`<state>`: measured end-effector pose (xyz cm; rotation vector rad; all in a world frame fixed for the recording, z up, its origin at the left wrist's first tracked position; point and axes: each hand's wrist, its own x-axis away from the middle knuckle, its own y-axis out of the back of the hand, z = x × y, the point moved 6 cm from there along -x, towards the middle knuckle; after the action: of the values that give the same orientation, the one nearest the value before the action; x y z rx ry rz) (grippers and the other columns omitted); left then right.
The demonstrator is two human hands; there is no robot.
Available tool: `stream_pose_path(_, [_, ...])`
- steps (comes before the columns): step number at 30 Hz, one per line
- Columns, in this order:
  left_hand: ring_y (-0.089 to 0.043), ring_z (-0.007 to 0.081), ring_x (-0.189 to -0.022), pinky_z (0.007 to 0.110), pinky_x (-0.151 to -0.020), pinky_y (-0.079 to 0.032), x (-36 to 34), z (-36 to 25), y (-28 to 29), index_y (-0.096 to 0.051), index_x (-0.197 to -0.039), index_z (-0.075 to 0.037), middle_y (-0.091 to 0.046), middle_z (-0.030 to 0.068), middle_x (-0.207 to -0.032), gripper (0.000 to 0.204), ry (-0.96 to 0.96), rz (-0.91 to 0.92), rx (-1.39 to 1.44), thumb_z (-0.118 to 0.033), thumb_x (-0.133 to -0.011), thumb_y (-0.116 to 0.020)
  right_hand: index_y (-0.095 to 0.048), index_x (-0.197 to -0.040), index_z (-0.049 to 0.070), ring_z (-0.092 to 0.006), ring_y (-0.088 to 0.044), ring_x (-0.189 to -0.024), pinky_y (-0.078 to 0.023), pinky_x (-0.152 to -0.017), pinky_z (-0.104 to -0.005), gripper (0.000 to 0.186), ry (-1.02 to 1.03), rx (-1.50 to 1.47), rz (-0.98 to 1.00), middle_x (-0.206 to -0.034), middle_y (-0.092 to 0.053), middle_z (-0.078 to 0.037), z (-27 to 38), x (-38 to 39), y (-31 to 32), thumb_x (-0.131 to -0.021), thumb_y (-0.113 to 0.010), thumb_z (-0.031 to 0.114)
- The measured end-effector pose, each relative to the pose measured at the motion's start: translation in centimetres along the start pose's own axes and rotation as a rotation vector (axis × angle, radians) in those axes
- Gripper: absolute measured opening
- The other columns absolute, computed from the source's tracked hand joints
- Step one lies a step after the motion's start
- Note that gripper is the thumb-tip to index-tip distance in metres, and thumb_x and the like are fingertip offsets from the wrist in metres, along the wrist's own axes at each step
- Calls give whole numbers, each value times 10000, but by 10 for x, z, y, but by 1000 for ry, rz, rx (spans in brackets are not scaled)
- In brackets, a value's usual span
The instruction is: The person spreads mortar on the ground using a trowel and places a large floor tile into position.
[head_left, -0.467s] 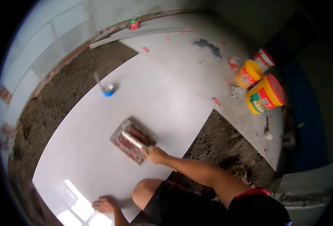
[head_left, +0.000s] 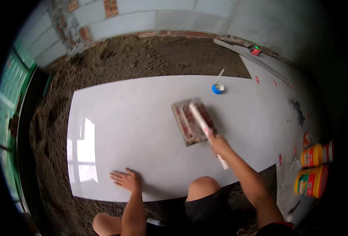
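Observation:
A large glossy white tile [head_left: 158, 106] lies before me on a dark mortar bed. My right hand [head_left: 222, 146] is closed around the long pale handle of a flat rectangular paddle [head_left: 188, 125]. Its broad plate, grey with red-brown patches, is over the middle of the tile. Whether the plate touches the surface I cannot tell. Fingers spread, my left hand [head_left: 128, 180] rests flat near the tile's front left part, to the right of a bright window reflection. A small blue-and-white container [head_left: 218, 88] with a thin stick beside it stands by the far edge.
Rough mortar [head_left: 150, 55] stretches behind the tile to a block wall [head_left: 134, 24]. A red device with a green light [head_left: 255, 50] stands at the far right beside a long straightedge [head_left: 256, 62]. Yellow buckets [head_left: 311, 181] and red tile clips [head_left: 275, 83] are at the right.
The view has swung left, shifting the scene rightward and bringing in the green window side. My right hand keeps hold of the paddle, and my left hand still lies on the tile.

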<state>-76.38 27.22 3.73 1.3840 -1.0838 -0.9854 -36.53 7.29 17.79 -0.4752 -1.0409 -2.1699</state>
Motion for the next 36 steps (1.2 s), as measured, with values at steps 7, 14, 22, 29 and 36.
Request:
stream_pose_path(7, [-102,362,-1462,481,-1175,-72,14,6,-5,-184,-1473,78,-146,244,-1559,748,-38,-29,42,-396,-935,-397,-474,-802,47,-77,-401,-426,-333,-384,-225,532,657,-482,-285,-596,-454,0,79,103,72,-1005,-360,525])
stream_pose_path(14, [-93,377,-1458,495,-1171,-60,7,-20,5,-228,-1444,113,-166,270,-1543,734,-58,-27,127,-360,-920,-431,-602,-722,-31,-326,-618,-582,-469,-576,-470,692,290,511,-112,-574,-536,-214,-97,-13,-61,-965,-389,581])
stream_pose_path(22, [-47,408,-1456,519,-1166,-35,8,1,4,-219,-1440,124,-115,285,-1549,744,7,22,180,-340,-902,-440,-487,-838,39,-83,-401,-393,-325,-338,-246,533,452,-193,48,-567,-430,-17,141,71,-11,-996,-364,533])
stream_pose_path(29, [-21,412,-1457,515,-1170,-10,6,-18,6,-205,-1442,128,-84,298,-1548,756,-22,58,262,-344,-901,-443,-543,-764,15,-217,-529,-542,-424,-519,-368,568,703,501,-7,-575,-485,-95,-17,15,-88,-984,-403,520])
stream_pose_path(36, [6,396,-1463,504,-1170,12,-1,6,-6,-156,-1456,126,-58,277,-1561,729,25,134,246,-299,-917,-404,-516,-815,57,-89,-390,-417,-343,-393,-265,562,96,108,398,-540,-423,1,164,36,-105,-986,-353,567])
